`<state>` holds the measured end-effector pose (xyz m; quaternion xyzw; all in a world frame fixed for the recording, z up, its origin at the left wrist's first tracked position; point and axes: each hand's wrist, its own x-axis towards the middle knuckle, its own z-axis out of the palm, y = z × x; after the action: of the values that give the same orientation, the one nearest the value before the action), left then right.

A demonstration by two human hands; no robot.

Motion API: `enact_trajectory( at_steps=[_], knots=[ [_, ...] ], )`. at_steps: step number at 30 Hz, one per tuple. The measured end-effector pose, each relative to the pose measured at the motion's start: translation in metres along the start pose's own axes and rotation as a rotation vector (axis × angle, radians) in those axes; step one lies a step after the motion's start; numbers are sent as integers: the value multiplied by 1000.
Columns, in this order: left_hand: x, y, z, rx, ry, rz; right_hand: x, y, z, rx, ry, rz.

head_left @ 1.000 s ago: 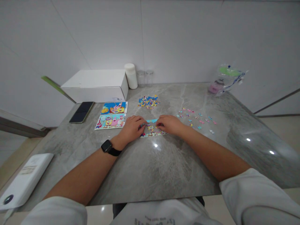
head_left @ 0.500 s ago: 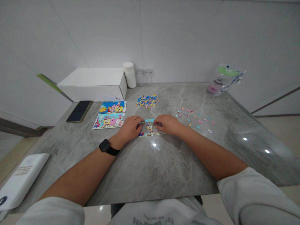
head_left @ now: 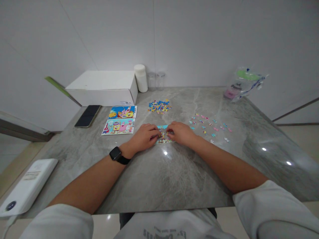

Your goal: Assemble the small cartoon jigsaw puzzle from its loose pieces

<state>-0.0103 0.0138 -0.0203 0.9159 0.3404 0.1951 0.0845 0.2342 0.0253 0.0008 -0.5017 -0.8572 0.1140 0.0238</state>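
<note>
A small colourful jigsaw puzzle (head_left: pixel 163 135) lies on the grey marble table (head_left: pixel 174 172) in front of me. My left hand (head_left: pixel 145 136), with a black watch on its wrist, rests on the puzzle's left side, fingers curled down onto it. On the puzzle's right side lies my right hand (head_left: pixel 179 132), fingertips pressed against the pieces. The fingertips of both hands nearly meet over the puzzle's middle. Whether either hand pinches a piece is hidden.
Two cartoon picture cards (head_left: pixel 120 120) lie left of the puzzle, with a black phone (head_left: pixel 87 116) beyond them. A heap of loose pieces (head_left: pixel 159 106) sits farther back, scattered pieces (head_left: pixel 209 127) to the right. A white box (head_left: pixel 104 87), white canister (head_left: pixel 141 78), plastic bag (head_left: pixel 243 83) and white device (head_left: pixel 23 187) stand around.
Both hands have closed in over the puzzle, so the left hand now covers more of its left half. The camera view shifted slightly.
</note>
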Motion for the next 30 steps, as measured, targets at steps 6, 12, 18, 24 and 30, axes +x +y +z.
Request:
enact_trajectory(
  at_steps=[6, 12, 18, 24, 30],
  knots=[
    [0, 3, -1, 1, -33, -4, 4, 1, 6, 110, 12, -104],
    [0, 2, 0, 17, -37, -6, 6, 3, 13, 142, 64, -83],
    [0, 1, 1, 20, -35, -5, 6, 2, 13, 145, 75, -76],
    [0, 0, 1, 26, -44, -2, 7, 1, 16, 166, 79, -103],
    [-1, -1, 3, 27, -42, -2, 8, 1, 18, 193, 96, -111]
  ],
)
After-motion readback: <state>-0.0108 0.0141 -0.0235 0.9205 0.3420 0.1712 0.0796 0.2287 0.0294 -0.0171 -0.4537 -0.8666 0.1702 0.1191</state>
